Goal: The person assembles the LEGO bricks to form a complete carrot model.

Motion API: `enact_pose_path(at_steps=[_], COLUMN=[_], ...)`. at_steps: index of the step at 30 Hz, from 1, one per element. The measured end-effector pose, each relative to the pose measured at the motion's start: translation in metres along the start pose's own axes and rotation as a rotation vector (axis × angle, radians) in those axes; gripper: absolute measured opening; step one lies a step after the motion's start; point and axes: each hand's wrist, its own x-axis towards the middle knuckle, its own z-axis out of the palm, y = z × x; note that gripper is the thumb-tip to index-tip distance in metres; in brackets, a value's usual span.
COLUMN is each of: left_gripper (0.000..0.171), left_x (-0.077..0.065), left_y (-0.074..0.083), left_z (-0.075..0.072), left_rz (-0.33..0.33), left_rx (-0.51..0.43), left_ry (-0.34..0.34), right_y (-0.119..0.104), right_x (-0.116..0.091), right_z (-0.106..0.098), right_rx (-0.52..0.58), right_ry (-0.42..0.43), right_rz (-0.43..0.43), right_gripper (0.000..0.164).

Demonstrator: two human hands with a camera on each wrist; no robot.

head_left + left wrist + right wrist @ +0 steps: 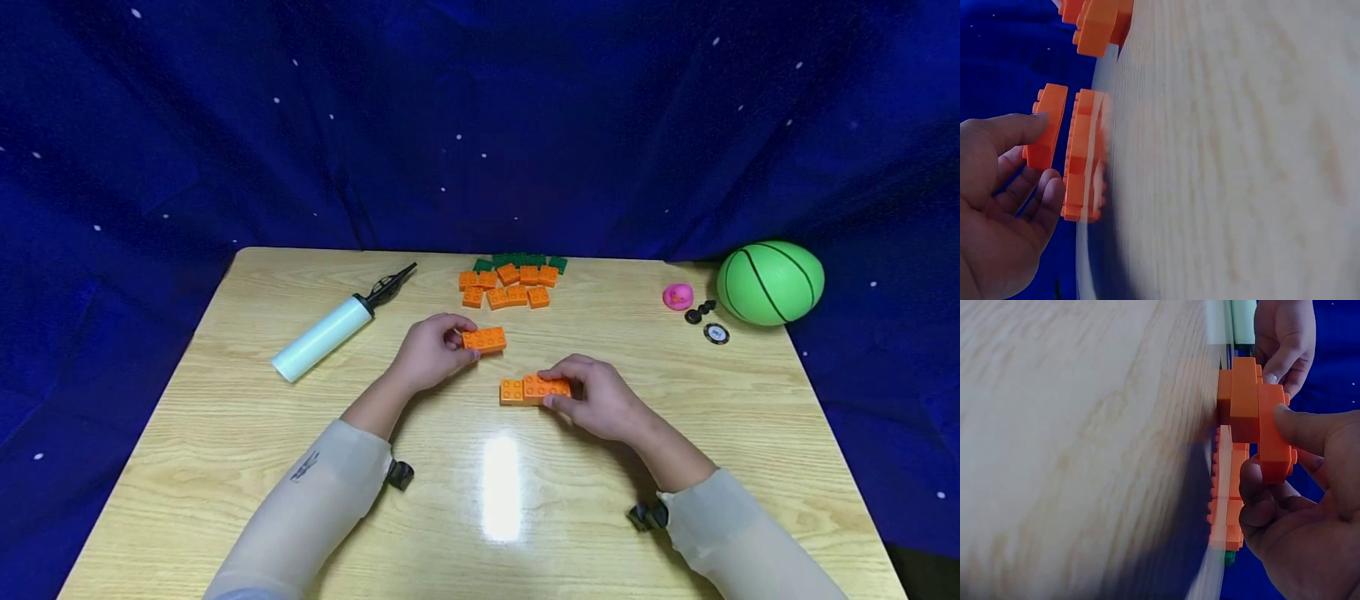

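Between thumb and fingers, my left hand point(435, 354) pinches an orange toy building brick point(485, 340) by its left end. In the left wrist view this studded brick point(1049, 125) is held off the table. My right hand point(602, 400) grips another orange brick point(534, 388), thumb on the near side and fingers on the far side. That brick point(1275, 431) sits on top of a lower orange brick point(1245, 400), offset so the lower one's studs show at the left. Whether the two are pressed fully together I cannot tell.
Several loose orange bricks point(517, 295) lie at the back middle, with green bricks point(517, 260) behind them. A hand pump point(322, 337) lies at left. At back right are a green ball point(770, 283), pink rubber duck point(678, 297), small black object point(699, 312) and round chip point(716, 333).
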Motion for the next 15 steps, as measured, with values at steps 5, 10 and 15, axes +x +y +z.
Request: enact_pose_path(at_steps=[5,10,15], left_gripper=[0.029,0.028,0.029], left_x=[-0.011,-0.02,-0.029], left_y=[0.004,0.008,0.013], left_z=[0.001,0.003,0.007], left_rz=[0.023,0.056,0.079], left_rx=[-0.007,-0.038,-0.088], left_ry=[-0.021,-0.032,-0.057], right_y=[0.001,0.001,-0.001], right_x=[0.0,0.001,0.001], right_z=[0.0,0.0,-0.001], right_rx=[-0.004,-0.013,-0.014], right_ry=[-0.006,-0.005,-0.011], right_rz=[0.009,0.006,0.012], right_gripper=[0.028,0.028,0.029])
